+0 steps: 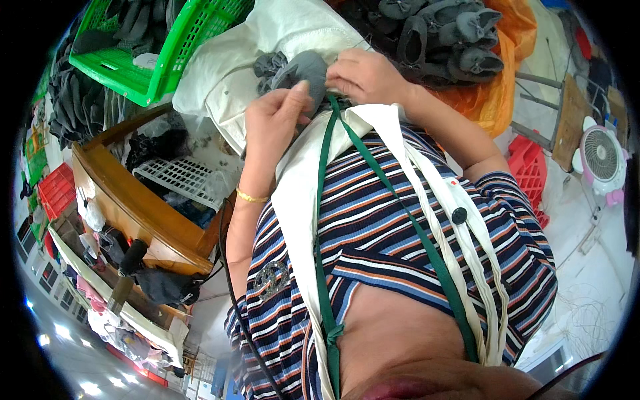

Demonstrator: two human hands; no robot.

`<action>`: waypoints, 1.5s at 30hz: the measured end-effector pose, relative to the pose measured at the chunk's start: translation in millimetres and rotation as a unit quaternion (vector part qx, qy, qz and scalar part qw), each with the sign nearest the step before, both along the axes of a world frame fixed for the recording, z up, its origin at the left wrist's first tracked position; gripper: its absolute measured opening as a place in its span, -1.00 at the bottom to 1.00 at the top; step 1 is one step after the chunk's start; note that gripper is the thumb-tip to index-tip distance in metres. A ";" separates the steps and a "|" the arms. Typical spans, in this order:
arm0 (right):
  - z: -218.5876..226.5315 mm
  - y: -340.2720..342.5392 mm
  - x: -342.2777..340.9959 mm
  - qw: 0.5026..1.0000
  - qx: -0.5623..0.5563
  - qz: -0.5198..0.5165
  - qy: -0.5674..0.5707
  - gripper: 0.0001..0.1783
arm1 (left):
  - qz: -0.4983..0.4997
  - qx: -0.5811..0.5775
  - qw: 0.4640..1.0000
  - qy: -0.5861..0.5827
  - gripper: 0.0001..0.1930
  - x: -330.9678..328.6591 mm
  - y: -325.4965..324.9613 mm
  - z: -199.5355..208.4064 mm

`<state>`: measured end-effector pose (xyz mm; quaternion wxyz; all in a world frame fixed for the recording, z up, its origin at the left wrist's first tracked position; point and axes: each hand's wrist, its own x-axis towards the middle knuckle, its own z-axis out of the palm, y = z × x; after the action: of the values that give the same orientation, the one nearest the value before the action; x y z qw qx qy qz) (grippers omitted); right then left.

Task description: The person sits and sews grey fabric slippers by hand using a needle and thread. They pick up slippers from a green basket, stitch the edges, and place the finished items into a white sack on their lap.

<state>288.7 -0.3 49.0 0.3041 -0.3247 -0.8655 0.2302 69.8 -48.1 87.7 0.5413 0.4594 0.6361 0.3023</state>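
A grey cloth shoe (308,69) lies on the white cloth (220,60) over my lap, between my two hands. Gathered dark grey fabric (269,65) sits against its left side. My left hand (275,120) is closed just in front of the shoe, thumb against the curled fingers; what it pinches, if anything, is too small to make out. At the shoe's right edge, my right hand (367,75) is closed with bent fingers, and their tips are partly hidden. A fine dark thread-like line shows above its knuckles. The green lanyard (333,110) hangs down close to both hands.
Dark grey shoes with small bows (460,40) are heaped on an orange bag (490,100) at the far right. A green crate (157,73) holds more dark shoes at the far left. Left of me stands a wooden drawer (127,193) with a white basket (180,179). A fan (601,153) is at right.
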 end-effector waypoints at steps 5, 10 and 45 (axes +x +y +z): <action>4.4 -13.0 -23.8 0.994 0.078 0.049 0.066 -0.88 | 0.063 -0.121 0.969 -0.204 -0.76 3.8 7.5 -17.2; 23.6 1.5 -13.2 0.982 -0.186 -0.017 0.011 -0.81 | 0.117 -0.169 0.894 -0.398 -0.87 -15.2 1.1 -33.2; 48.5 105.6 93.5 0.625 -0.338 -0.196 0.676 -0.88 | -0.005 0.126 0.989 0.081 -0.85 -12.6 8.1 -49.2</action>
<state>382.1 105.3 97.6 0.7103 -0.3196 -0.1939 0.5964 57.2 -40.0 38.5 0.4275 0.5498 0.6325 0.3391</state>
